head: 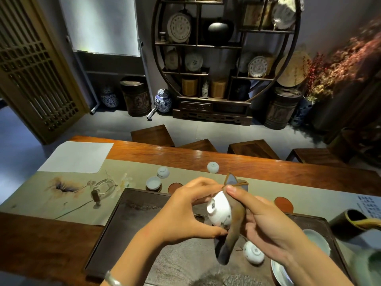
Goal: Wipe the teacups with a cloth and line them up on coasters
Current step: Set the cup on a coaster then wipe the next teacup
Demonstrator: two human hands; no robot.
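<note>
My left hand [185, 211] grips a white teacup [219, 210] by its rim, its foot turned toward me, above the dark tea tray [132, 219]. My right hand [266, 226] presses a brown-grey cloth [233, 223] against the cup's right side. Another white cup [153, 183] stands upright on a round coaster beyond the tray. Two bare red-brown coasters [175, 187] [284, 204] lie on the runner. An upturned cup [253, 252] rests on the tray under my right hand. Two more cups [162, 172] [213, 167] sit upside down farther back.
A glass pitcher [104, 187] stands on the painted table runner [41, 195] at left, with a white paper sheet [76, 156] behind it. A celadon bowl [317, 241], a dish and a dark holder [350, 220] crowd the right. Wooden stools line the table's far side.
</note>
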